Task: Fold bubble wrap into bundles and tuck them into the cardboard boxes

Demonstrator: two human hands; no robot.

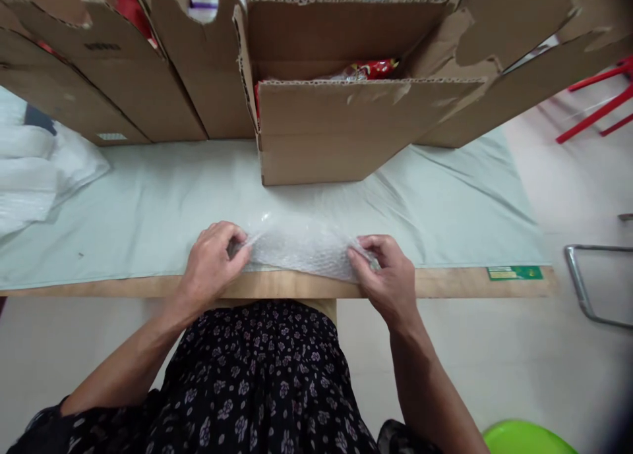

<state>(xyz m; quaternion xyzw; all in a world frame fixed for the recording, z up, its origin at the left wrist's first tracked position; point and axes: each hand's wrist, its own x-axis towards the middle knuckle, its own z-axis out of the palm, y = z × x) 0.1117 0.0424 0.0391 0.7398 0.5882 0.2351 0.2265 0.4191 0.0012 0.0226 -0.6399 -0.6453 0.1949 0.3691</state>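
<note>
A clear sheet of bubble wrap (306,246) stretches between my two hands, low over the table's front edge. My left hand (215,256) pinches its left end between thumb and fingers. At the other end, my right hand (388,273) grips the wrap's corner in the same way. Just beyond the wrap stands an open cardboard box (341,134) with a red shiny packet (373,70) inside it.
More cardboard boxes (182,78) line the back of the cloth-covered table (173,197). White wrapping material (34,170) lies at the left. A green card (514,273) is at the right front edge. Red stool legs (593,111), a metal frame (583,289) and a green round object (527,439) are beyond the table.
</note>
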